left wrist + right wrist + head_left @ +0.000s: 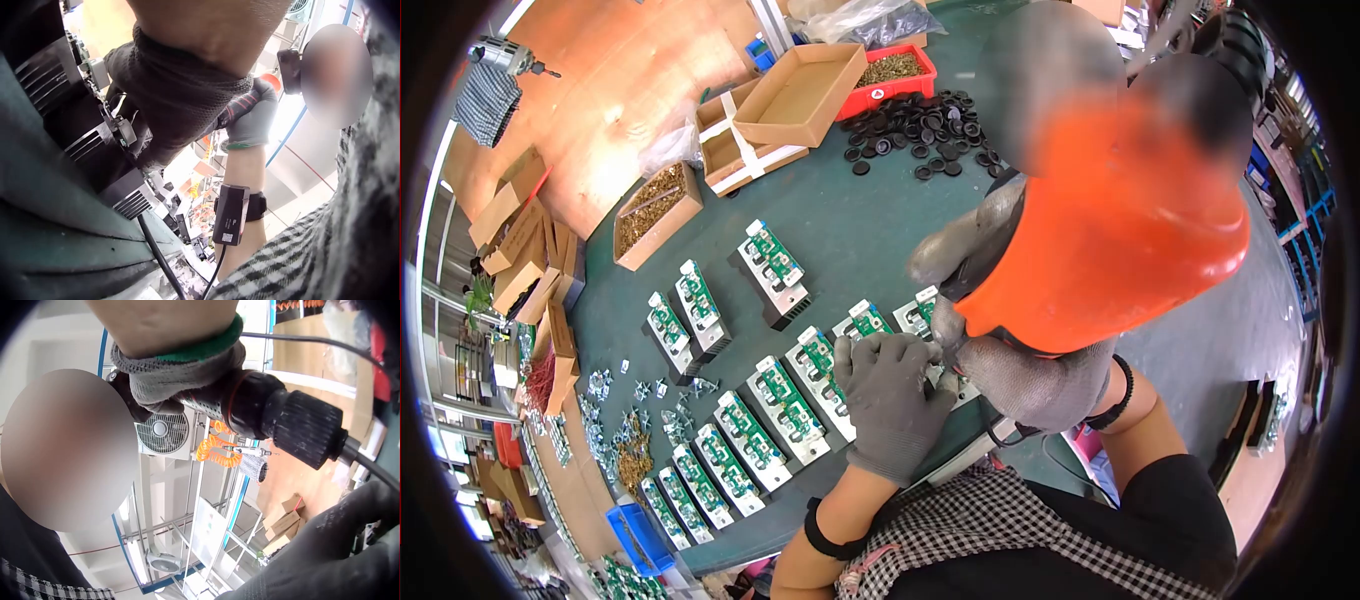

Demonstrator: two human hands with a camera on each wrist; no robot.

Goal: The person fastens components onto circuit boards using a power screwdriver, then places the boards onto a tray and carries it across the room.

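In the head view, the gloved left hand (895, 405) grips a circuit board on a heat sink near the right end of a slanted row; its fingers partly cover the board. Beside it the gloved right hand (1035, 385) is curled round an orange power tool (1120, 220), which hides its tip. The right wrist view shows the right hand (184, 378) round the tool's dark body, with its black chuck (306, 428) above the left hand (325, 550). In the left wrist view, the left hand (175, 94) lies against the board assemblies (122, 131).
Three board assemblies (775, 260) stand behind the row. Metal clips (600, 425) and brass-coloured screws (635, 455) lie at the left, near a blue bin (640, 540). Black rings (920, 130), a red bin (890, 90) and cardboard trays (800, 95) are at the back.
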